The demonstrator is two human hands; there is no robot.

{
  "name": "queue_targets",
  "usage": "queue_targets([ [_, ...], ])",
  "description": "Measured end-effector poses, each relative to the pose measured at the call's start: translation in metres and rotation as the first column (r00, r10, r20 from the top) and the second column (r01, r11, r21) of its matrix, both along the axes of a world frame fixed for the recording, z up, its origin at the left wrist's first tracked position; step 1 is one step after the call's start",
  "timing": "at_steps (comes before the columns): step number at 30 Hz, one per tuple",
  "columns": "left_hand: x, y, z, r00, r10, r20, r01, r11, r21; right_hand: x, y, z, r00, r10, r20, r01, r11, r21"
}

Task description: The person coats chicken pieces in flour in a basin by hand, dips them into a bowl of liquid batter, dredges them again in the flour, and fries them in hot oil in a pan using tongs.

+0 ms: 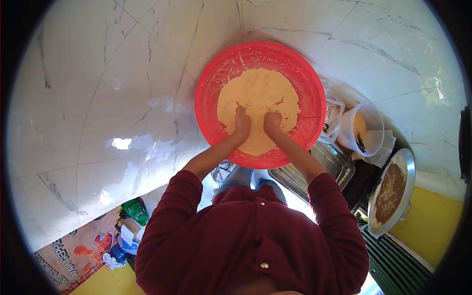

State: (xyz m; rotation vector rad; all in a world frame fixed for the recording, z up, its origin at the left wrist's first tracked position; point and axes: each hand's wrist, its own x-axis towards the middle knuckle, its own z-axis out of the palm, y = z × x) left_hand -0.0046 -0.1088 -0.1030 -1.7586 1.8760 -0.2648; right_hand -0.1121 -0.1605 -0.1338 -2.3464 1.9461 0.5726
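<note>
A large red basin (309, 93) holds pale yellowish flour (260, 86), heaped and uneven, with smears up the inner wall. Both arms reach down into it. My left hand (242, 122) is closed, thumb side up, and pressed into the flour left of the middle. A little to its right, my right hand (273, 121) makes a fist against the flour. The fingertips of both hands are hidden, so how much flour they grip is unclear. The two hands are apart.
Right of the basin are a clear plastic bag (334, 110), a translucent tub (377, 130) and a metal rack (332, 157). Farther right stands a round metal pan (410, 169) with brown, flour-dusted contents. Marbled tile walls (132, 88) surround the basin. Packets (130, 231) lie lower left.
</note>
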Motion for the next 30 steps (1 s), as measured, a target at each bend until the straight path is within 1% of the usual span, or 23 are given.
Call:
queue_targets([
  [1,-0.007,0.002,-0.001,1.0,0.001,0.002,-0.001,1.0,0.001,0.006,0.013,0.0,0.996,0.015,0.086,-0.02,0.998,0.06],
  [2,-0.013,0.005,-0.001,0.993,0.054,-0.107,-0.05,0.998,0.045,0.008,0.021,0.001,0.985,0.023,0.171,-0.044,0.992,0.118],
  [3,-0.016,0.006,0.005,0.971,0.11,-0.213,-0.092,0.991,0.093,0.007,0.024,0.004,0.985,0.023,0.171,-0.044,0.992,0.119],
  [4,-0.014,0.006,0.012,0.971,0.11,-0.212,-0.092,0.991,0.093,0.004,0.025,0.007,0.968,0.047,0.245,-0.098,0.974,0.203],
  [6,-0.003,0.006,0.029,0.809,0.386,-0.443,-0.257,0.911,0.324,-0.005,0.019,0.027,0.946,0.064,0.318,-0.158,0.946,0.282],
  [7,0.005,0.005,0.033,0.809,0.386,-0.444,-0.257,0.911,0.324,-0.013,0.006,0.055,0.937,0.034,0.348,-0.207,0.856,0.473],
  [8,0.016,0.002,0.036,0.688,0.526,-0.499,-0.283,0.829,0.483,-0.02,-0.005,0.075,0.928,-0.003,0.373,-0.254,0.727,0.638],
  [9,0.027,0.0,0.039,0.549,0.657,-0.517,-0.274,0.726,0.631,-0.027,-0.011,0.083,0.928,-0.004,0.374,-0.253,0.728,0.637],
  [11,0.049,0.004,0.049,0.525,0.631,-0.571,-0.197,0.743,0.64,-0.045,-0.021,0.091,0.913,-0.19,0.36,-0.181,0.601,0.779],
  [12,0.056,0.007,0.052,0.495,0.608,-0.62,-0.118,0.754,0.646,-0.06,-0.027,0.068,0.913,-0.195,0.358,-0.178,0.6,0.78],
  [13,0.06,0.007,0.052,0.496,0.607,-0.62,-0.116,0.755,0.646,-0.075,-0.035,0.026,0.918,-0.002,0.397,-0.276,0.718,0.639],
  [14,0.064,0.007,0.051,0.611,0.539,-0.58,-0.149,0.798,0.584,-0.081,-0.039,0.004,0.896,0.197,0.397,-0.384,0.791,0.475],
  [15,0.066,0.008,0.049,0.714,0.468,-0.521,-0.171,0.838,0.519,-0.08,-0.038,0.015,0.897,0.196,0.397,-0.384,0.791,0.476],
  [16,0.065,0.008,0.042,0.714,0.468,-0.521,-0.169,0.837,0.52,-0.077,-0.034,0.039,0.937,0.125,0.325,-0.261,0.871,0.417],
  [17,0.064,0.007,0.033,0.729,0.436,-0.528,-0.229,0.882,0.412,-0.073,-0.03,0.054,0.965,0.044,0.259,-0.134,0.93,0.341],
  [18,0.062,0.006,0.028,0.746,0.403,-0.53,-0.283,0.912,0.296,-0.068,-0.023,0.053,0.965,0.041,0.259,-0.131,0.931,0.34],
  [19,0.058,0.005,0.036,0.747,0.401,-0.531,-0.281,0.913,0.296,-0.063,-0.015,0.049,0.958,0.032,0.285,-0.082,0.983,0.164],
  [20,0.052,0.005,0.043,0.805,0.355,-0.476,-0.257,0.931,0.259,-0.058,-0.008,0.045,0.95,0.029,0.31,-0.025,1.0,-0.015],
  [21,0.044,0.005,0.049,0.856,0.307,-0.416,-0.23,0.947,0.224,-0.05,-0.004,0.038,0.951,0.027,0.308,-0.024,1.0,-0.013],
  [23,0.034,0.004,0.05,0.908,0.24,-0.344,-0.167,0.959,0.228,-0.036,-0.004,0.027,0.991,0.075,0.111,-0.064,0.993,-0.103],
  [24,0.031,0.003,0.048,0.949,0.168,-0.267,-0.104,0.966,0.238,-0.033,-0.006,0.026,0.991,0.078,0.112,-0.067,0.992,-0.104],
  [26,0.027,0.002,0.03,0.954,0.124,-0.273,-0.066,0.975,0.211,-0.031,-0.007,0.024,0.966,0.247,0.08,-0.242,0.968,-0.059],
  [30,0.026,0.006,0.027,0.962,0.004,-0.272,0.033,0.991,0.133,-0.037,-0.008,0.025,0.967,0.236,0.091,-0.238,0.971,0.012],
])
